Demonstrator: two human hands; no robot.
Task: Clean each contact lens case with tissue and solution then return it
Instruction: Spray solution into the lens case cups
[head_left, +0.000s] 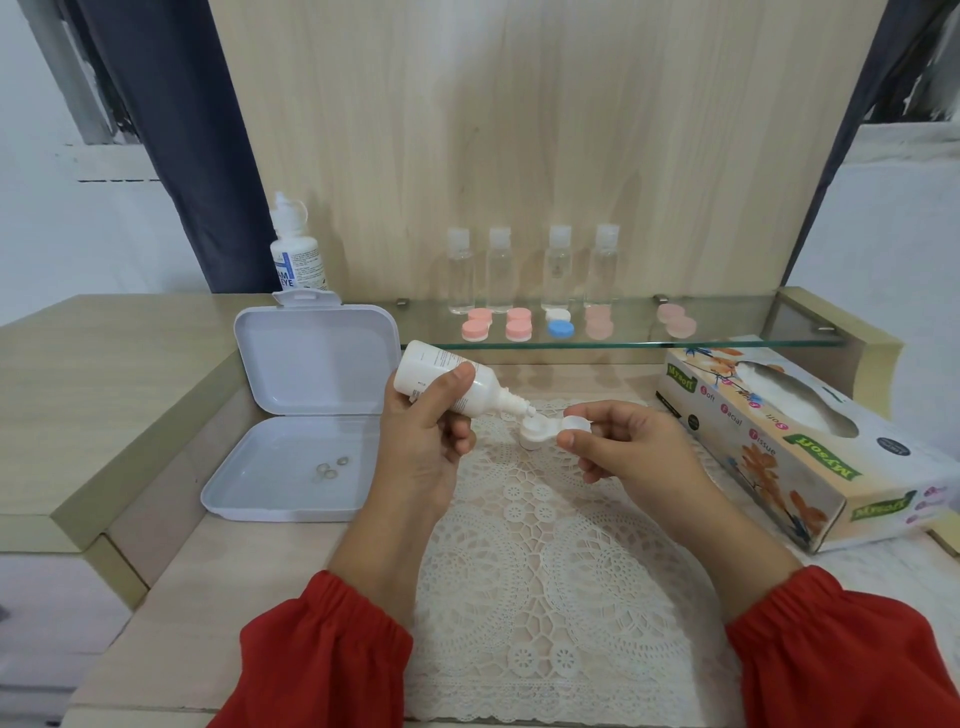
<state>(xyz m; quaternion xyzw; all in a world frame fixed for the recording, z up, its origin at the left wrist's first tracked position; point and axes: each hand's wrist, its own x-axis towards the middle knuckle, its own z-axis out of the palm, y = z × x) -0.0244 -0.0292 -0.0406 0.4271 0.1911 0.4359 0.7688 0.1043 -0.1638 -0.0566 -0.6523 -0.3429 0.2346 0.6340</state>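
My left hand (426, 441) grips a white solution bottle (447, 379), tilted with its nozzle down over a white contact lens case (540, 431). My right hand (623, 447) pinches that open case by its right cup, above the lace mat (545, 571). The nozzle tip sits right at the case's left cup. On the glass shelf (623, 340) behind lie several more cases: pink ones (475, 325) and a blue-and-white one (560, 323). A tissue box (789, 436) lies at the right.
An open white plastic box (291, 415) stands at the left with a few clear lenses (330, 467) in its base. A second solution bottle (296, 249) stands behind it. Several clear small bottles (556, 267) line the back of the glass shelf.
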